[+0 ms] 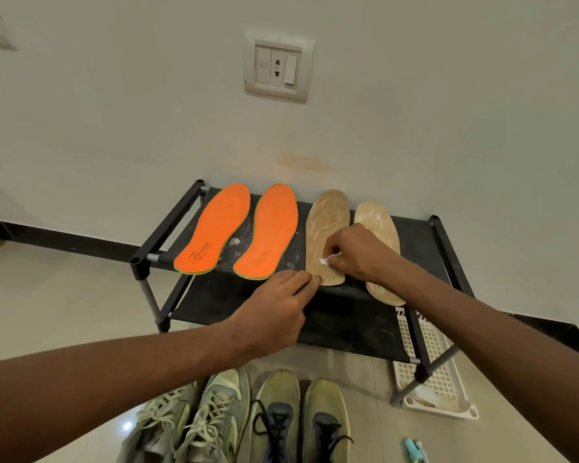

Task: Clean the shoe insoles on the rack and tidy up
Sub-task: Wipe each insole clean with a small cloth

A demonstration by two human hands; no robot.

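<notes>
Right hand [355, 253] pinches white wad [325, 260], probably cotton, on tan insole [326, 228]; left hand [274, 305] pinches heel.

Both hands — left hand [274, 309], right hand [355, 252] — fingers pinched

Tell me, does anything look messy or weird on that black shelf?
Yes. The two tan insoles carry smeared white streaks, which the right hand is rubbing with a small white wad. Pale specks and smudges dirty the black fabric rack top between the two orange insoles.
</notes>
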